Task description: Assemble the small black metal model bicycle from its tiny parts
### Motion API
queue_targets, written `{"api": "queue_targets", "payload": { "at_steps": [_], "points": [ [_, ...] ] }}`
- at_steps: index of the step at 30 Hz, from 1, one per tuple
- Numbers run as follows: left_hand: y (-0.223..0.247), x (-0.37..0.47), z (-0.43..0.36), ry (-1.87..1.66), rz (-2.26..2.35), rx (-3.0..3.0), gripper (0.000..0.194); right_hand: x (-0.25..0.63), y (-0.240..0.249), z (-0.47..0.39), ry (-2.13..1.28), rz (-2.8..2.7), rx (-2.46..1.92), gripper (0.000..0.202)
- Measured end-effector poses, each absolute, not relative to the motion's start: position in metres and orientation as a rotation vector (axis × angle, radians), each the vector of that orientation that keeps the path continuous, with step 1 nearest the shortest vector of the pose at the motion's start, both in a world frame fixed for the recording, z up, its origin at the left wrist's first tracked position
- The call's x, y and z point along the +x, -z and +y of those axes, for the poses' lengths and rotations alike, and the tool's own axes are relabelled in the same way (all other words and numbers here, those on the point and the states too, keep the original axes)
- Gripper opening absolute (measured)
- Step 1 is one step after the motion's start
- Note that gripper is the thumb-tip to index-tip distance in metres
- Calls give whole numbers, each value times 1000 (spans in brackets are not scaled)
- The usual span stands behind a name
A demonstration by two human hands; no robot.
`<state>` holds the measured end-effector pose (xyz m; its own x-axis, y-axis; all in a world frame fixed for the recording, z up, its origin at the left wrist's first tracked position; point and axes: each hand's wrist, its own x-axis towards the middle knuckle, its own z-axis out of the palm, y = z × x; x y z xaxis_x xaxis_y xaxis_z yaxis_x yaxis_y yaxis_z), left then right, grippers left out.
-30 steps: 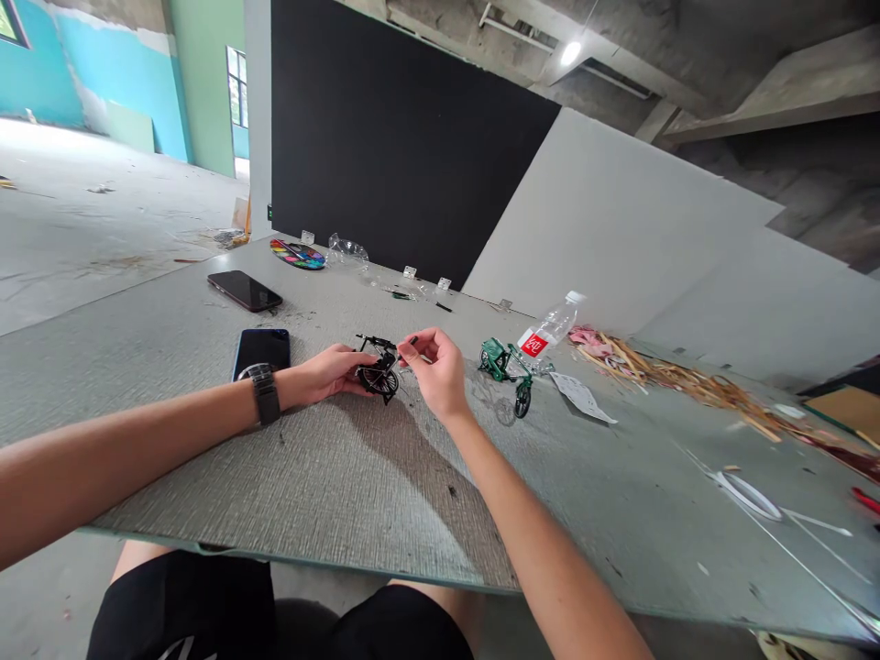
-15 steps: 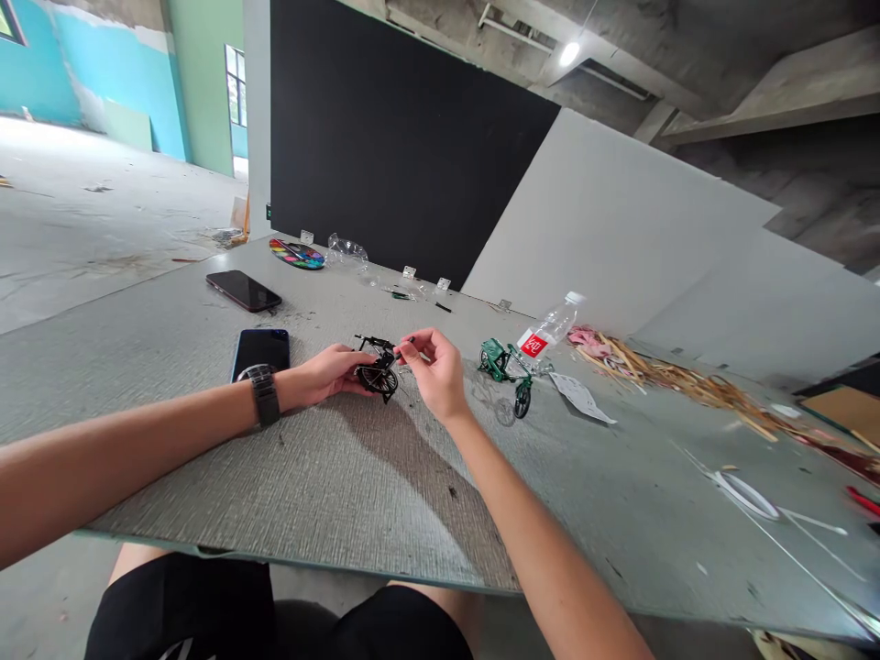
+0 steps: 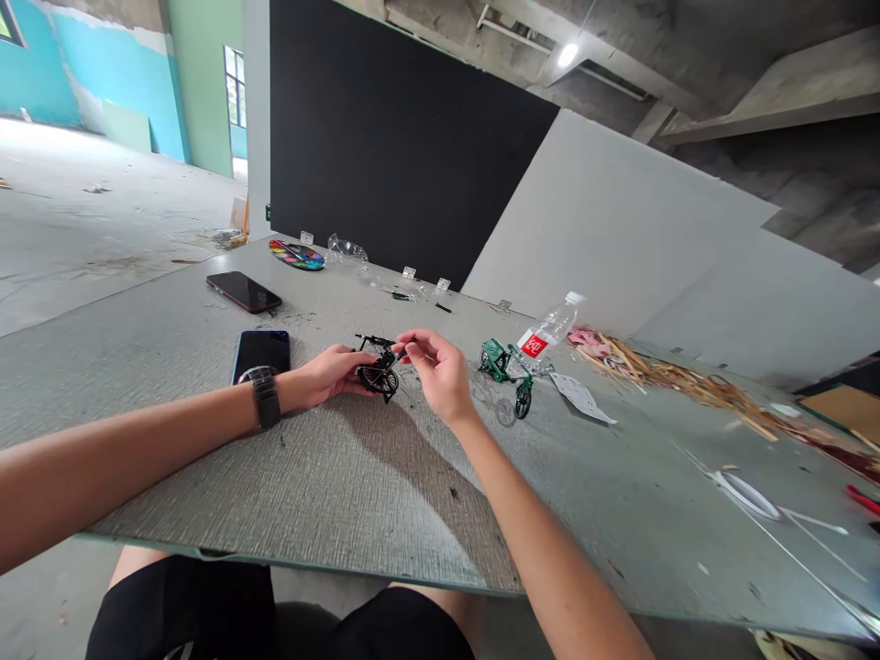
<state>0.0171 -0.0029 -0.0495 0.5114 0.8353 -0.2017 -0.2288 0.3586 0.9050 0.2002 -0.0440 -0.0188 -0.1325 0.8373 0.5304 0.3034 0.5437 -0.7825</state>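
- Model bicycle [image 3: 378, 376] in the left fingers [image 3: 350, 358]: black, silvery-grey spokes.
- Thin piece [image 3: 401, 354] in the right fingers [image 3: 416, 352]: black.
- Second model bicycle [image 3: 501, 361]: deep green, black tyre [image 3: 523, 401].
- Bottle [image 3: 555, 324]: clear; white cap [image 3: 575, 298], red label [image 3: 533, 345] with white lettering.
- Palette [image 3: 297, 255]: multicoloured patches, red and blue among them.
- Wristwatch [image 3: 265, 396]: black.
- Counter [image 3: 289, 486]: grey, finely streaked.
- Large panel [image 3: 405, 128]: black.
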Motion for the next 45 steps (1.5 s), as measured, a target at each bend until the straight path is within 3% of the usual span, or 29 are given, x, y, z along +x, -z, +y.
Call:
{"api": "queue_targets", "payload": {
  "at_steps": [8,14,22,38,45],
  "points": [
    [50,17,-4,-776,795,1004,16,197,23,-41,-602,-1612,-1021,34],
    [51,18,-3,-800,790,991,16,196,21,-46,-478,-1694,-1035,25],
    [51,18,-3,-835,786,958,14,202,22,-45,-647,-1718,-956,28],
    [47,19,-6,-844,777,956,14,202,19,-45,-567,-1623,-1044,30],
    [52,20,-5,-914,720,940,19,214,15,-47,-232,-1735,-1129,29]
  ]
}}
